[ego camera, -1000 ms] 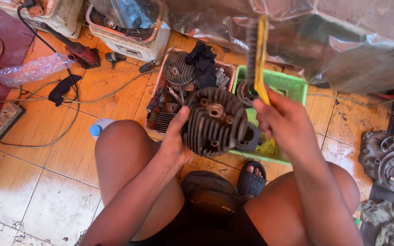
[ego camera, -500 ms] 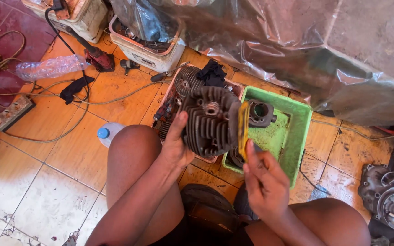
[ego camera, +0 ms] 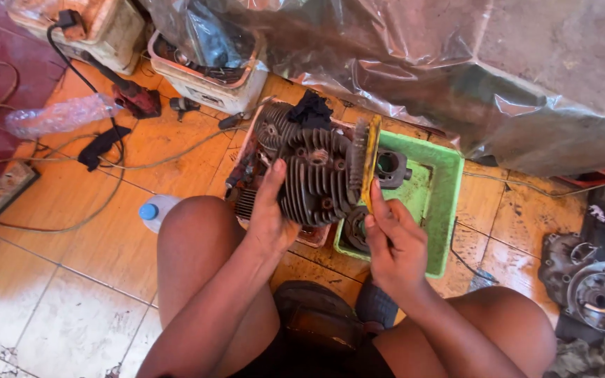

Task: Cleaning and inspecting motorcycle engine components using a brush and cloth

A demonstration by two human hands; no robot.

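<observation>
- I see my left hand point(ego camera: 271, 224) gripping the finned cylinder point(ego camera: 316, 183) from its left side, thumb up over the fins, fingers wrapped on it; I judge this holds the casting steady above my knees.
- The cylinder is held up off the floor, just left of the green tray point(ego camera: 442, 210) and over the red tray point(ego camera: 243, 164).
- My right hand point(ego camera: 393, 245) is closed on the handle of a yellow brush point(ego camera: 369, 164), held upright against the cylinder's right face; the bristles seem to face the fins, which suits scrubbing them.
- The green tray, right of the cylinder, holds a dark round engine part point(ego camera: 390, 168) near its back and another round part point(ego camera: 355, 231) at its near left corner; its floor looks stained.
- The red tray, mostly hidden behind the cylinder, holds a second finned piece point(ego camera: 274, 126) and a black rag point(ego camera: 311, 108); I cannot tell what else.
- Beyond the cylinder a white tub point(ego camera: 204, 87) holds dark scrap under a plastic sheet point(ego camera: 456, 70).
- Left of the cylinder a blue-capped bottle point(ego camera: 154, 211) lies on the floor point(ego camera: 71, 280) beside my knee.
</observation>
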